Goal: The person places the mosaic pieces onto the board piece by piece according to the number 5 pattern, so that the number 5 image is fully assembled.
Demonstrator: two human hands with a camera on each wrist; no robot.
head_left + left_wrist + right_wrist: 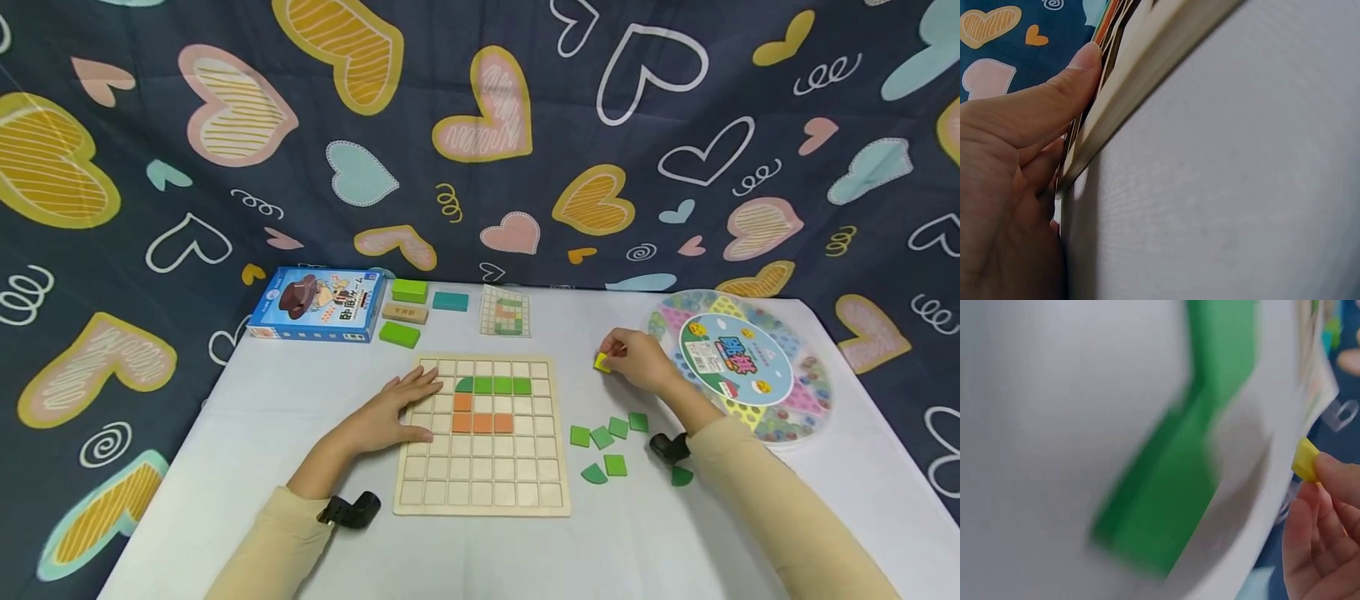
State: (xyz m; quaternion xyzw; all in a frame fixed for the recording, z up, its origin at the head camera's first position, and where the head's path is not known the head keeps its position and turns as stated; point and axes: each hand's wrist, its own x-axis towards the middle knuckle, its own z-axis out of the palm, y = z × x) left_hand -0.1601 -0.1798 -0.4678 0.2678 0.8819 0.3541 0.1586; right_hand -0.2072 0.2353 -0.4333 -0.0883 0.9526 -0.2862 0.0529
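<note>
**Yellow tile pinched above the table**

The right hand (637,360) pinches a small yellow tile (602,362) at its fingertips, right of the wooden grid board (482,487). The tile looks flat and square-edged, though the wrist view is blurred. The left hand (393,408) lies flat, fingers straight, on the board's left edge, holding nothing. Green tiles (609,433) lie scattered on the white table (300,392) near the right wrist.

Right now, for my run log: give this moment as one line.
left hand: flat on grid board | right hand: pinches yellow tile | green tiles: loose on table
</note>
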